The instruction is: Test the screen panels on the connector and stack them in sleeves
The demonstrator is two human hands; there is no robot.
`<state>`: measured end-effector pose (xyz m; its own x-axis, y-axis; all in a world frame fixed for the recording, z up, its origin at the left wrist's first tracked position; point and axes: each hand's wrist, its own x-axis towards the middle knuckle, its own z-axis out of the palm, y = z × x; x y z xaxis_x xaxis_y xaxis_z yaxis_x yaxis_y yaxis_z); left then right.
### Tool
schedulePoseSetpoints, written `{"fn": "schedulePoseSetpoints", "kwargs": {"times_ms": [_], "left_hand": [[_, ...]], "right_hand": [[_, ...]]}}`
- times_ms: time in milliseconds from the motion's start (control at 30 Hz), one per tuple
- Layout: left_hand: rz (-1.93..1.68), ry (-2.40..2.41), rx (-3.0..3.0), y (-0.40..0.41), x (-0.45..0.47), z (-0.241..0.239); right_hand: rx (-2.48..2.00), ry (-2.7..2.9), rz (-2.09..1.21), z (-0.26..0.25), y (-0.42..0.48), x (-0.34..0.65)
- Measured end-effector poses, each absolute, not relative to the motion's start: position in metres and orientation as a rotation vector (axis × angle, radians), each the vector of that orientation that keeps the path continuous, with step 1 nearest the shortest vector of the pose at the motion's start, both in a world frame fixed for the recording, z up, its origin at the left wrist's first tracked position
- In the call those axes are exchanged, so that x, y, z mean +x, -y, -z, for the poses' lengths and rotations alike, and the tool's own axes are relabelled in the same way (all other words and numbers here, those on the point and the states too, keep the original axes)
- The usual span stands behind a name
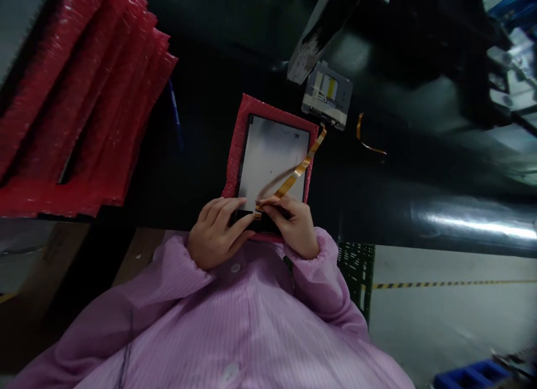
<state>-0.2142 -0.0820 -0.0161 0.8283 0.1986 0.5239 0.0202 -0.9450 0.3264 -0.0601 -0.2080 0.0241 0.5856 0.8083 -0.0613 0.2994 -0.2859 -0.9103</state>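
Observation:
A flat display panel (272, 154) with a pale back and dark rim lies on a red bubble-wrap sleeve (235, 148) at the table's front edge. From a small grey device (328, 95) behind it, an orange flex cable (300, 170) runs down over the panel. My right hand (296, 224) pinches the near end of this cable at the panel's lower edge. My left hand (220, 227) rests on the lower left of the panel, fingers stretched out, its index fingertip beside a small orange connector tab (257, 216).
Several red bubble-wrap sleeves (96, 109) are stacked at the left of the black table (201, 126). A blue pen-like stick (175, 112) lies beside them. Another orange flex strip (367, 140) lies right of the device. A grey block (308, 56) stands behind the device.

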Motion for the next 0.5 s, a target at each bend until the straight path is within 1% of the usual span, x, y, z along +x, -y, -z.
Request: {"fn": "schedulePoseSetpoints", "kwargs": {"times_ms": [200,500], "left_hand": [[-0.794,-0.109,2.732,0.082,-0.212,0.014],[-0.558,-0.206,2.658,0.081,-0.21,0.004]], "right_hand": [[-1.869,0.938,-0.63,-0.022,0.209,-0.06],[-1.875,0.998,-0.584,-0.019,0.211,-0.061]]}}
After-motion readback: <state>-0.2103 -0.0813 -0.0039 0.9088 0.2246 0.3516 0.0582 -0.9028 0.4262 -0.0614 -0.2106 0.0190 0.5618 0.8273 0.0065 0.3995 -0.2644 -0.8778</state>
